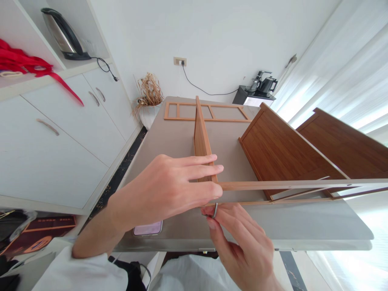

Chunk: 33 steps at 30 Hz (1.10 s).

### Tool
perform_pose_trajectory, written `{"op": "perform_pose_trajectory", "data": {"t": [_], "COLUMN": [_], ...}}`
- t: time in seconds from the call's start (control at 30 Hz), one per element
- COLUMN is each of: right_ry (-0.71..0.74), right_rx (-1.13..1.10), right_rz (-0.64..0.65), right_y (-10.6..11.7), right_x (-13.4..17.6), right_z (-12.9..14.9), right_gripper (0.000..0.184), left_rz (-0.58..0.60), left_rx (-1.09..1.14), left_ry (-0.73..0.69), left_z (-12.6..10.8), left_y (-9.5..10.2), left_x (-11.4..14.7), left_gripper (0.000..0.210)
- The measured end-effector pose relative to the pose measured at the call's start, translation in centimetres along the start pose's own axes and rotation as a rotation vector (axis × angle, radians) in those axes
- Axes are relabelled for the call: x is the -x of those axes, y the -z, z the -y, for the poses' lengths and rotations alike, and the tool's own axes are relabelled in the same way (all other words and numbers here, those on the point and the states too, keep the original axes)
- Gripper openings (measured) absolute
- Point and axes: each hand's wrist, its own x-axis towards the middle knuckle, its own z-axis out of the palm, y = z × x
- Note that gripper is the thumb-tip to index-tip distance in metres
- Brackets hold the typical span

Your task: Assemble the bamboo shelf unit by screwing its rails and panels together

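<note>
We see a white cabinet (pixel 60 153), its open shelf holding a steel-and-black kettle (pixel 65 36) and red ribbon (pixel 24 60). On our grey table (pixel 169 141) stands a part-built wooden unit (pixel 281 149), warm brown and grained, its panels joined by slim pale-edged rails. Lettering on a dark red box (pixel 45 231) is unreadable to us. A white pot (pixel 150 116) contains dried stalks (pixel 150 89). Our left hand (pixel 172 182) stretches its fingers across the unit's nearest corner; whether it grips, we cannot tell. Our right hand (pixel 242 238) pinches a bent metal tool (pixel 215 210) below.
</note>
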Motion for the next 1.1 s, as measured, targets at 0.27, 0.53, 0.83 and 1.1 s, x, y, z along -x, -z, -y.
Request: {"op": "perform_pose_trajectory", "data": {"t": [0.27,0.53,0.83,1.1], "right_ry": [0.077,0.093,0.144,0.176], "right_rx": [0.318,0.334,0.402,0.4], "right_rz": [0.023,0.039,0.08,0.065], "right_y": [2.1,2.5,3.3,3.6], "right_x": [0.3,0.2,-0.3,-0.6], "right_z": [-1.1,-1.2,-1.1,-0.7], "right_gripper": [0.034,0.035,0.042,0.037], "left_rz": [-0.022,-0.034,-0.044,-0.07], "left_rx": [-0.018,-0.02,-0.021,-0.011], "left_ry": [-0.016,-0.009,-0.041,-0.051], "left_z": [0.0,0.0,0.2,0.2], "left_y": [-0.1,0.0,0.0,0.1], "left_x": [0.2,-0.1,-0.1,-0.3], "left_gripper": [0.009,0.008,0.009,0.006]}}
